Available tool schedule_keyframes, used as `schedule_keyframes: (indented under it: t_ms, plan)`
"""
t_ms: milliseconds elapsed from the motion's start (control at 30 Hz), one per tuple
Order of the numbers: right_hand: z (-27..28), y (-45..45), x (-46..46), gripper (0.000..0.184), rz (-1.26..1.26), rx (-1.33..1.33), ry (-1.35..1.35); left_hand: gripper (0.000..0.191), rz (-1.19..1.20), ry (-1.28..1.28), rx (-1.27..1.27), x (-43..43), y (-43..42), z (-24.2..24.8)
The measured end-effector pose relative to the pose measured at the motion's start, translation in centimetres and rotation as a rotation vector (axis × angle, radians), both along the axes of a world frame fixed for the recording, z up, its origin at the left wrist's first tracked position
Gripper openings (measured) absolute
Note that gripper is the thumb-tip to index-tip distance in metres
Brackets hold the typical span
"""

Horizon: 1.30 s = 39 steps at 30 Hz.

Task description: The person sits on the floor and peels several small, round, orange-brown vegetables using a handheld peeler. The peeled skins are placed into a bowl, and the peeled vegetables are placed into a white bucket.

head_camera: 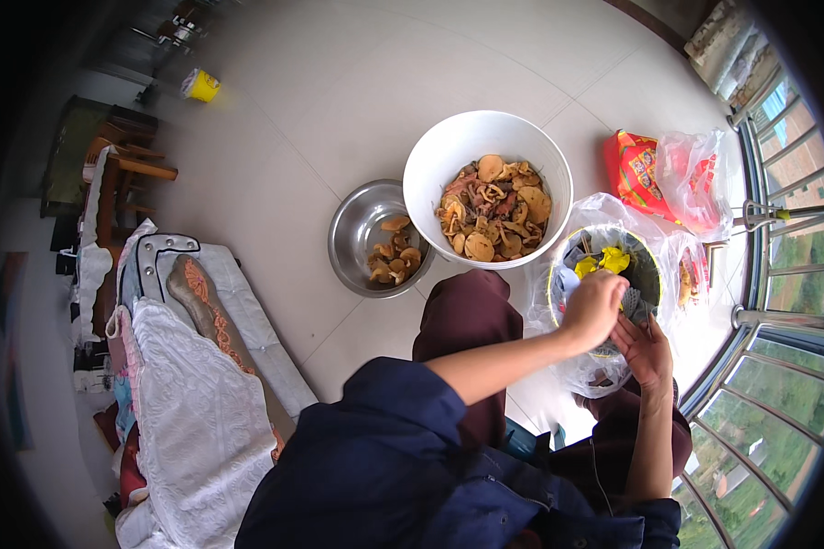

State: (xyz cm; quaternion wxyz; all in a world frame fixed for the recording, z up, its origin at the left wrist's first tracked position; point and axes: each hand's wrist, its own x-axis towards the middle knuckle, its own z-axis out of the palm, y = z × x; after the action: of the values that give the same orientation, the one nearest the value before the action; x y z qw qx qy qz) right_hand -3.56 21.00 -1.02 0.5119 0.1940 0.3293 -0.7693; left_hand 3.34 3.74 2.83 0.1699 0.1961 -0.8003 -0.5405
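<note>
Over a lined waste bin (659,274) my two hands meet, in front of my right knee. My left hand (596,309) is bent at the wrist with its fingers curled; whatever may be in them is hidden. Touching it from below, my right hand (645,351) has its palm turned up and its fingers spread, with nothing visible on the palm. Inside the bin lie yellow scraps (613,259) and grey crumpled waste (636,303). Left of the bin stands a white bucket (426,165) partly filled with brownish mushrooms (496,206). A steel bowl (349,233) beside it holds fewer mushrooms (393,257).
A red package (635,171) and a clear plastic bag (693,178) lie beyond the bin. Barred windows (790,274) run along the right. At left is a sofa (247,329) with a white lace cover (192,398). A yellow tub (202,86) stands farther off on the tiled floor (281,82).
</note>
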Motion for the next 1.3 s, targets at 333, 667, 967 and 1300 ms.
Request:
schedule_keyframes:
  t_ms: [333,667,967,1300]
  plan:
    - [-1.2,-2.7,0.7,0.038,-0.098,0.267,-0.029,0.030,-0.069,-0.634,0.018,-2.5,1.9,-14.6]
    - [1.6,-7.2,0.6,0.017,-0.112,0.507,0.689,0.068,0.223,-0.357,1.811,-4.1,0.4,-12.1]
    - [-2.8,-4.7,-0.3,0.032,0.258,0.471,0.897,0.082,-0.042,-0.441,1.760,-2.5,-1.4,-5.9]
    - [-3.6,-5.6,0.7,0.043,0.137,0.616,1.012,0.092,0.015,-0.640,1.470,-0.4,-4.1,-6.4]
